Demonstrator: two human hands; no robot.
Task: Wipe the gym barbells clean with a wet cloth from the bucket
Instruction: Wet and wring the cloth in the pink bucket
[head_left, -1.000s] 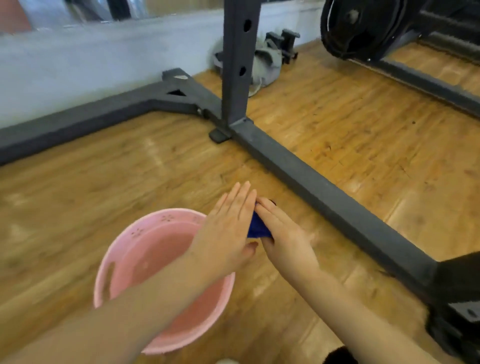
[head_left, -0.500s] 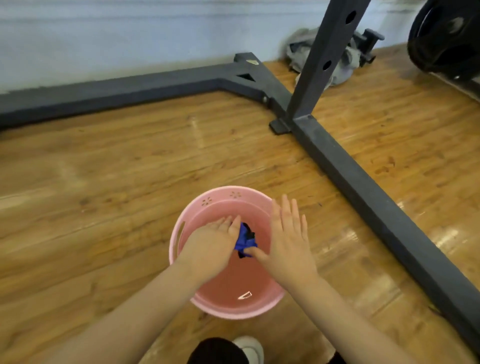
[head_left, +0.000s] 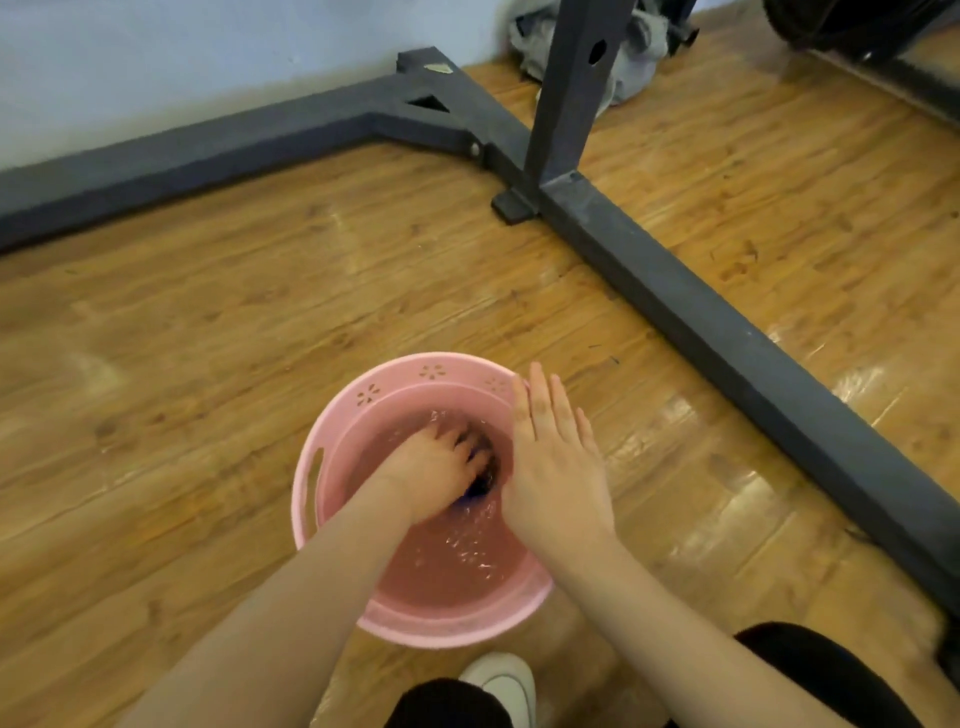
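Pink bucket: our left hand grips the blue cloth underwater to soak it; right hand hovers flat, fingers straight.

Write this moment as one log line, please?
step: soaking cloth | left hand: in water, gripping blue cloth | right hand: flat, fingers straight, above pink bucket rim | barbell wiping: not begun
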